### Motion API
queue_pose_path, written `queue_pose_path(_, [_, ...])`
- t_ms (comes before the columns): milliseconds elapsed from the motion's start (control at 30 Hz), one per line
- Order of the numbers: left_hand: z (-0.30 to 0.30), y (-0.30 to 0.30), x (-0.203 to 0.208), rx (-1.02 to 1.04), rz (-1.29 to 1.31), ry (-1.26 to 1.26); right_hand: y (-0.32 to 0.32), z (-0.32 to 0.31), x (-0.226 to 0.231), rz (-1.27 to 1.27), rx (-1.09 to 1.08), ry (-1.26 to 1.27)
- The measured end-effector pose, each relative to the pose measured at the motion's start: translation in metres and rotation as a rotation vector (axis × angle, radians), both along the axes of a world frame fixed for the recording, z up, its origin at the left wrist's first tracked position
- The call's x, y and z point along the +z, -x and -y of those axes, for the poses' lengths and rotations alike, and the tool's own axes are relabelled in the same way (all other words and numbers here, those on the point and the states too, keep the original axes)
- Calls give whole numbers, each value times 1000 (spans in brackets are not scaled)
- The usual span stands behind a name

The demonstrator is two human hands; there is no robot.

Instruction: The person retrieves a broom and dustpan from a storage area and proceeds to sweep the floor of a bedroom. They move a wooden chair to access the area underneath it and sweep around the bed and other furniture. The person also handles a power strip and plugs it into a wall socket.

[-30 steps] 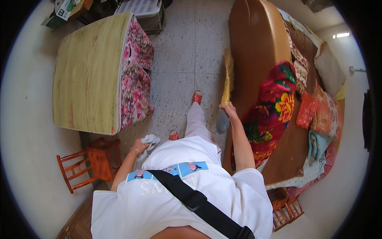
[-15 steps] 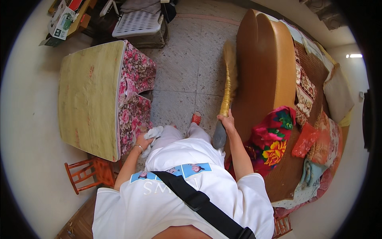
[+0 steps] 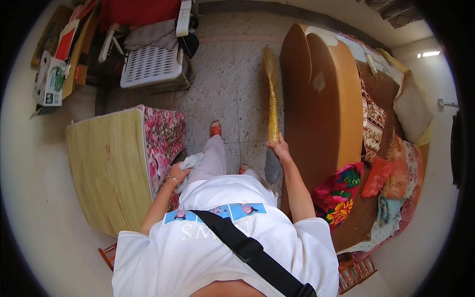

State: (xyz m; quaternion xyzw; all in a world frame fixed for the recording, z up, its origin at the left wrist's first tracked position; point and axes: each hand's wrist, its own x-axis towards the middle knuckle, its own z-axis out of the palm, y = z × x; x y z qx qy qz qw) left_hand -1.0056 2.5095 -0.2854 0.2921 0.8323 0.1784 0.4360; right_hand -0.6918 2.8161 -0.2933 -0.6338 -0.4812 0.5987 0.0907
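My right hand [image 3: 281, 149] is wrapped round a straw hand broom [image 3: 272, 111] bound in yellow, near its grey rounded end. The broom points away from me over the floor, its bristles at the far end. My left hand [image 3: 178, 173], with a bracelet at the wrist, is closed on a crumpled whitish cloth [image 3: 192, 161] beside my left thigh. Next to that hand stands a table [image 3: 106, 168] with a yellowish wood-grain top and a pink flowered cloth [image 3: 166, 133] down its side.
A bed [image 3: 321, 99] with a curved brown footboard runs along the right, piled with pillows and colourful fabric. Ahead on the left is a white slatted chair [image 3: 152, 66]. Boxes [image 3: 51, 81] sit on a shelf at far left. Wooden chairs [image 3: 357, 271] show behind me.
I have stepped forward along the grey floor, so the table and bed have slid nearer and back. Both hands keep hold of the broom and the cloth.
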Motion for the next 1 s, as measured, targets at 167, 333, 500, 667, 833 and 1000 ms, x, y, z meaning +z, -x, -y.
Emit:
queue_pose_path(167, [-52,72,13,-96,55,-47,67,-57,-18,201,-18,117])
queue_pose_path(333, [-84,123,16,-203,16,-9,139,-94,-51,-71,-13,132])
queue_pose_path(500, [-104,152,1,-180,21,37,151,-129,1,-223,-95,188])
queue_pose_path(667, [-125,174,-22,-158,100,-3,160,-147,21,-172,-163,57])
queue_pose_path(833, [-162,182,-19,-104,154,-90,172,-210,-27,-82,-176,134])
queue_pose_path(1000, [-228,182,11,-194,60,36,225,-257,-11,-269,-179,103])
